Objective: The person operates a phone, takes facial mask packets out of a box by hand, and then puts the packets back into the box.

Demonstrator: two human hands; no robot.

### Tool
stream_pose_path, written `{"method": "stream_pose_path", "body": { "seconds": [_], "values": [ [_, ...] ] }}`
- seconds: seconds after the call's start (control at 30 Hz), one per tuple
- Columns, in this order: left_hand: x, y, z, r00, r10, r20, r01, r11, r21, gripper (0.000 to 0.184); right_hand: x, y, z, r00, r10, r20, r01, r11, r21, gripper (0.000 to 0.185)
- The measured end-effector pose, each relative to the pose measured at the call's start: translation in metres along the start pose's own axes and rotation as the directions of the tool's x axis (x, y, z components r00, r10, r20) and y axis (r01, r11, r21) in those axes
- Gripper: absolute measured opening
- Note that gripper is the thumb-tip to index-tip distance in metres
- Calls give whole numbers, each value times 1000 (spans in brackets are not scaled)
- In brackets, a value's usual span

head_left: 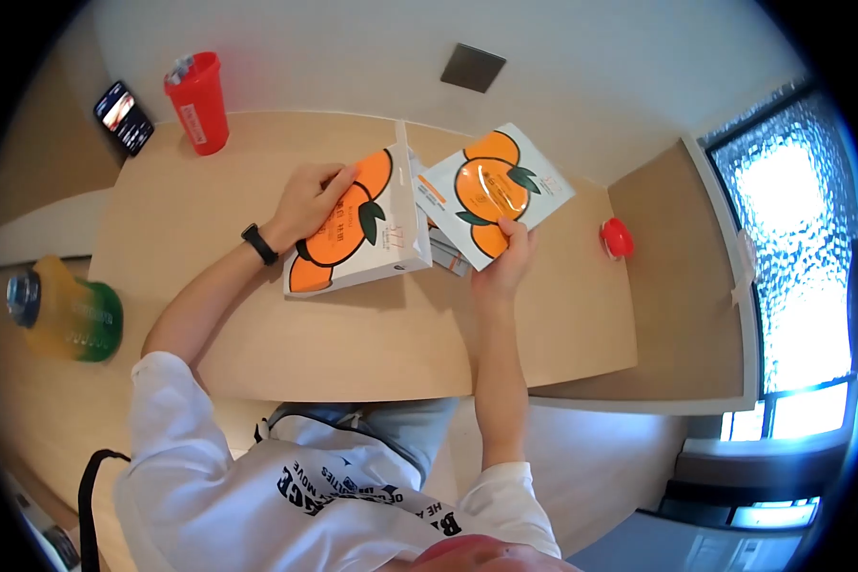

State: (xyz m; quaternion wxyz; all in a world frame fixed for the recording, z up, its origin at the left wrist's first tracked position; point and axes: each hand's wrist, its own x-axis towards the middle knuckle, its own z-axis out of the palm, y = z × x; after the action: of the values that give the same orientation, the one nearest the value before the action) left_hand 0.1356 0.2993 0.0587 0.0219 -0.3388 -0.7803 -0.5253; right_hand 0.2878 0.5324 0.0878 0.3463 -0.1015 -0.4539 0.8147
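My left hand [305, 202] is closed around the upper left side of a white box [396, 234] printed with oranges and green leaves. The box lies tilted over the desk, its opened end facing right. In my right hand [507, 259] is a flat white sachet [491, 186] with the same orange print, pinched at its lower edge with the thumb on top. The sachet is raised beside the open end of the box. More packets [448, 253] show at that opening, partly hidden behind the sachet.
On the wooden desk [391, 353] a red cup [198, 103] stands at the back left, near a phone [124, 118] leaning upright. A yellow-green bottle [67, 310] is at far left. A small red object [617, 238] sits by the right side panel [682, 286].
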Motion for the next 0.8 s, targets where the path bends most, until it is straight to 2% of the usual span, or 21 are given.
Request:
{"method": "stream_pose_path", "body": {
  "seconds": [0.03, 0.1, 0.13, 0.2, 0.23, 0.33, 0.4, 0.47, 0.53, 0.6, 0.63, 0.7, 0.8],
  "values": [
    [2, 4, 2, 1000, -9, -2, 9, 1000, -7, 45, 2, 2, -6, 1000, 8, 16, -8, 1000, 25, 50],
    [-3, 15, 6, 999, -34, -23, 33, 999, -34, 45, -1, 17, -7, 995, -68, 78, 75, 993, -87, 47],
    [-2, 16, 6, 1000, -21, 12, 20, 1000, 21, 45, -2, 25, -2, 987, -97, 125, 115, 983, -143, 46],
    [-3, 16, 3, 998, -16, 59, 8, 990, 141, 44, -15, 38, 6, 933, -172, 316, 263, 925, -274, 41],
    [-4, 15, 2, 999, -14, 38, 10, 995, 96, 44, -23, 42, 9, 890, -188, 416, 336, 886, -318, 38],
    [-7, 7, 7, 999, 10, -45, -9, 1000, 26, 44, -45, 35, 8, 908, -50, 416, 248, 865, -437, 49],
    [-7, -2, 5, 999, -7, -32, 6, 999, -52, 43, -39, 49, -10, 883, -144, 446, 323, 876, -358, 58],
    [-7, 1, 3, 999, -4, -35, 1, 997, -79, 43, -35, 32, 9, 819, -332, 468, 475, 850, -227, 63],
    [-7, 4, -1, 1000, -11, -19, 9, 992, -123, 42, -18, 31, 6, 781, -456, 426, 570, 799, -190, 62],
    [-8, 9, 0, 999, -40, -8, 38, 983, -182, 42, -6, 23, -6, 851, -380, 362, 444, 889, -111, 57],
    [-8, 5, 2, 1000, -5, -20, 1, 979, -204, 41, 0, 20, -8, 864, -351, 360, 463, 835, -297, 55],
    [-4, -8, 2, 995, 73, -64, -87, 965, -247, 41, 14, 18, -7, 882, -308, 356, 470, 627, -621, 50],
    [-8, -11, 4, 997, -3, -75, -24, 934, -355, 40, 28, 35, -22, 746, -262, 612, 648, 71, -759, 47]
  ]
}}
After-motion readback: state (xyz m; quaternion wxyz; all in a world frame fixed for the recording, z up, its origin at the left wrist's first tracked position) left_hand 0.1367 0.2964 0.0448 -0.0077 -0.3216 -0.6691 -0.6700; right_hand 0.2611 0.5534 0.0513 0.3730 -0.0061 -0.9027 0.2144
